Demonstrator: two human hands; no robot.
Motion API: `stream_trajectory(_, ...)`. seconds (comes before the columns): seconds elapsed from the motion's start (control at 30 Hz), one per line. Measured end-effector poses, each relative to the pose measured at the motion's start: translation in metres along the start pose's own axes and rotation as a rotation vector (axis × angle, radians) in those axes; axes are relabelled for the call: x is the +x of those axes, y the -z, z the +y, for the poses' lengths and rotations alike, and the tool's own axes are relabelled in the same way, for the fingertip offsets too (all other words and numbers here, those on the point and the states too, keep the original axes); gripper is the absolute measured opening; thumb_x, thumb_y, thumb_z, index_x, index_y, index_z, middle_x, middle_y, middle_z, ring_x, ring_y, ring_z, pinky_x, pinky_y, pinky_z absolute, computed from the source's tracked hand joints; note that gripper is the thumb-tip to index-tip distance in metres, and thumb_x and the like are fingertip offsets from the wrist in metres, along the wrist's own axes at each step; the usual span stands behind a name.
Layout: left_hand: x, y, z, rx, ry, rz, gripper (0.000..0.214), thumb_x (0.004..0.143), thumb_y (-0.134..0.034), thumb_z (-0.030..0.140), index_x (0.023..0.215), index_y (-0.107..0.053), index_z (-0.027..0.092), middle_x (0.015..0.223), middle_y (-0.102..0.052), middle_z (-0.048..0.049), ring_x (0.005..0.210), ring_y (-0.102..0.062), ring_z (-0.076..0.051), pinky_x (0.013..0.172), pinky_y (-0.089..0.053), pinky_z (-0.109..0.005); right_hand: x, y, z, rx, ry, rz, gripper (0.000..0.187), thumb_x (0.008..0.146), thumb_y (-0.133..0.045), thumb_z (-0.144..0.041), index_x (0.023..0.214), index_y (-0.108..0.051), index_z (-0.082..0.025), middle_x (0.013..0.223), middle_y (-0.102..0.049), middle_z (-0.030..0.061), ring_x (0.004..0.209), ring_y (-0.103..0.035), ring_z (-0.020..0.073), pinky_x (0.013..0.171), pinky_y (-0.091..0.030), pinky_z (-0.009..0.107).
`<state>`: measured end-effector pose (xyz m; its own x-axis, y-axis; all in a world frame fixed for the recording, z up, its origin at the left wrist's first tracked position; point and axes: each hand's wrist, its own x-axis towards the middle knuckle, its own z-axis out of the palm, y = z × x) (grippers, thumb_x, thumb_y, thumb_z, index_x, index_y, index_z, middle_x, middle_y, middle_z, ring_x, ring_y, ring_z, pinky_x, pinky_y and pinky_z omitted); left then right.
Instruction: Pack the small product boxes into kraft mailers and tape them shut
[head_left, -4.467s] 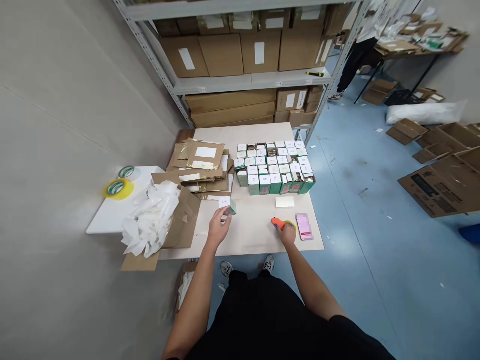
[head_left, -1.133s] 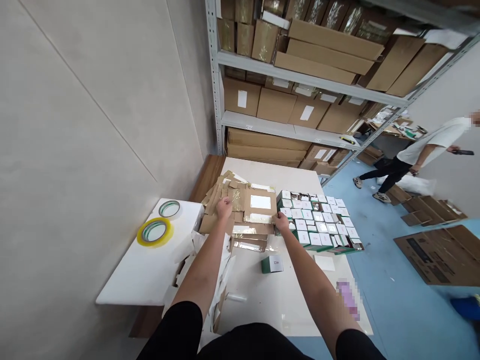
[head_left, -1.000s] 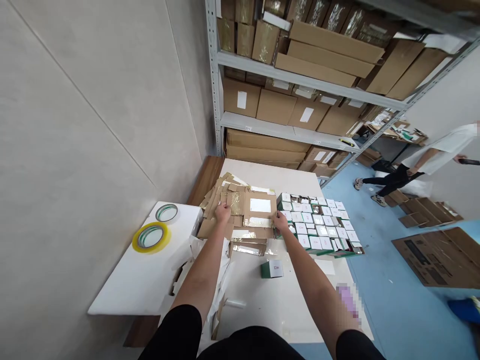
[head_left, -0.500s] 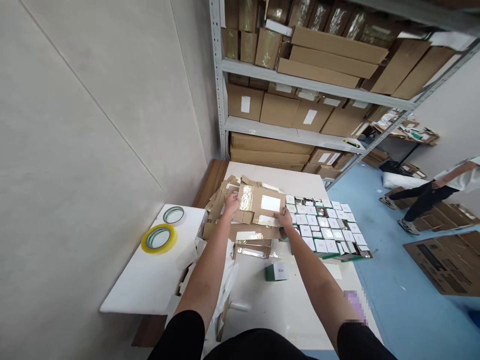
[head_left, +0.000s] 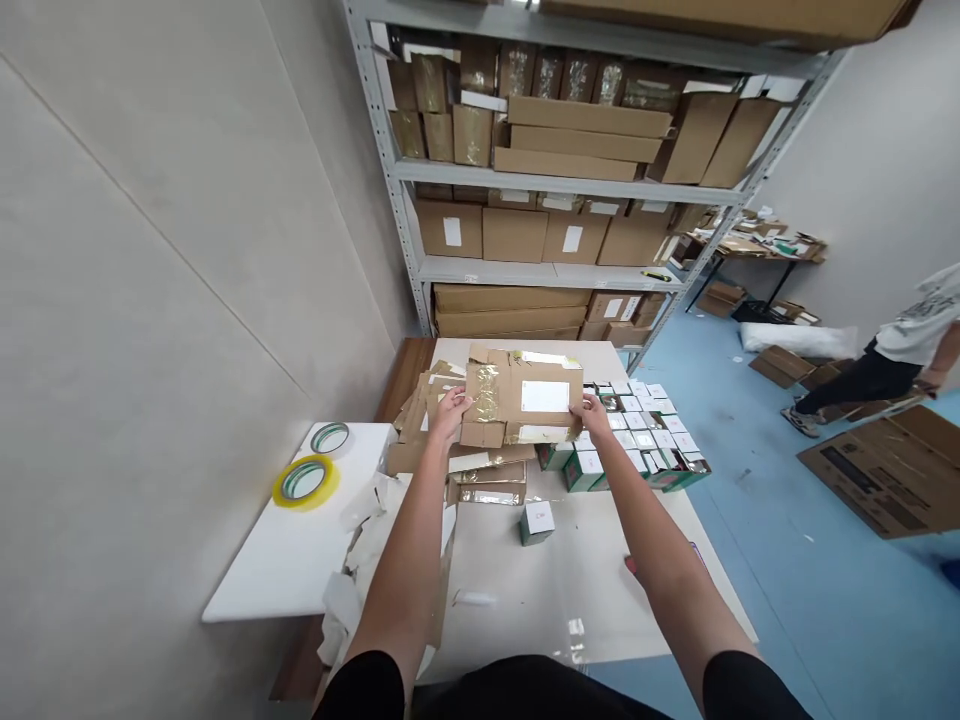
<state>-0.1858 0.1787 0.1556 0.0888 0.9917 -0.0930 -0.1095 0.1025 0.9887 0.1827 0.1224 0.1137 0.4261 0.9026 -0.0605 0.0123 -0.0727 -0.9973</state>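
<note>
your left hand is clamped on the left edge of a flattened cardboard carton, and your right hand pinches its right edge, so the sheet stretches between them. this two-ended grip probably keeps the broad board from sagging. its labelled face is turned up toward you, the white label nearer your right hand. just below your left hand lies a stack of flattened cartons, likely laid flat to save room. right of your right hand, white-topped green boxes stand in tight rows, seemingly packed close to prop one another upright. nearer you than either hand, one lone box stands on the table. well left of your left hand, a yellow packing-tape roll lies flat on a white side table, presumably so it cannot roll off.
</note>
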Motion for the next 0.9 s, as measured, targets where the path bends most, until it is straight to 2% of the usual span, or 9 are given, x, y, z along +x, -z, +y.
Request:
stream_trajectory(0.1,-0.029,-0.017,-0.006,0.113,-0.023,0.018,0.06,0.081,-0.076,0.045,0.132,-0.058,0.018,0.092,-0.074,-0.0053,0.081,-0.071,-0.018,0.077,-0.057,-0.03,-0.02,0.031,0.0,-0.013,0.017,-0.011,0.057,0.059,-0.081,-0.044,0.106,-0.059,-0.023,0.085,-0.075,0.0028,0.081,-0.071,0.0249,0.075,-0.056,0.037)
stream_trajectory(0.27,-0.093,-0.048,-0.025,0.203,0.006,0.106,0.058,0.08,-0.076,0.037,0.132,-0.06,0.017,0.09,-0.076,-0.005,0.081,-0.073,-0.02,0.076,-0.059,-0.032,-0.06,0.079,0.011,-0.038,0.046,-0.024,0.054,0.063,-0.08,-0.043,0.107,-0.057,-0.023,0.083,-0.074,0.0027,0.08,-0.071,0.0258,0.075,-0.057,0.038)
stream_trajectory(0.4,-0.153,-0.065,-0.051,0.179,0.019,0.184,0.055,0.077,-0.077,0.033,0.127,-0.06,0.018,0.092,-0.078,-0.0061,0.082,-0.075,-0.022,0.077,-0.06,-0.035,-0.098,0.113,0.03,-0.044,0.04,-0.081,0.056,0.065,-0.08,-0.046,0.11,-0.056,-0.022,0.083,-0.074,0.0036,0.081,-0.072,0.0271,0.076,-0.057,0.039)
stream_trajectory(0.5,-0.199,-0.074,-0.075,0.148,0.025,0.229,0.055,0.074,-0.079,0.033,0.124,-0.061,0.019,0.093,-0.078,-0.0066,0.085,-0.076,-0.024,0.081,-0.061,-0.038,-0.132,0.136,0.049,-0.06,0.018,-0.145,0.055,0.068,-0.077,-0.051,0.111,-0.057,-0.023,0.091,-0.075,0.0058,0.087,-0.072,0.0278,0.079,-0.057,0.04)
stream_trajectory(0.67,-0.268,-0.083,-0.119,0.145,0.109,0.282,0.059,0.074,-0.079,0.037,0.126,-0.06,0.018,0.096,-0.079,-0.0077,0.09,-0.076,-0.024,0.087,-0.06,-0.039,-0.193,0.169,0.087,-0.062,-0.048,-0.176,0.053,0.069,-0.075,-0.051,0.11,-0.056,-0.025,0.099,-0.076,0.0072,0.094,-0.072,0.0285,0.082,-0.058,0.04)
stream_trajectory(0.8,-0.311,-0.078,-0.155,0.183,0.212,0.262,0.06,0.069,-0.082,0.037,0.122,-0.061,0.019,0.088,-0.078,-0.0051,0.084,-0.076,-0.023,0.084,-0.06,-0.038,-0.238,0.185,0.123,-0.121,-0.179,-0.174,0.052,0.064,-0.076,-0.051,0.105,-0.055,-0.026,0.085,-0.073,0.003,0.082,-0.071,0.0282,0.076,-0.057,0.039)
stream_trajectory(0.9,-0.329,-0.072,-0.178,0.171,0.299,0.215,0.054,0.066,-0.082,0.034,0.113,-0.062,0.019,0.077,-0.075,-0.0013,0.076,-0.075,-0.023,0.08,-0.06,-0.038,-0.263,0.189,0.147,-0.22,-0.239,-0.136,0.049,0.063,-0.074,-0.05,0.101,-0.056,-0.026,0.077,-0.069,0.0005,0.078,-0.069,0.0274,0.072,-0.055,0.037)
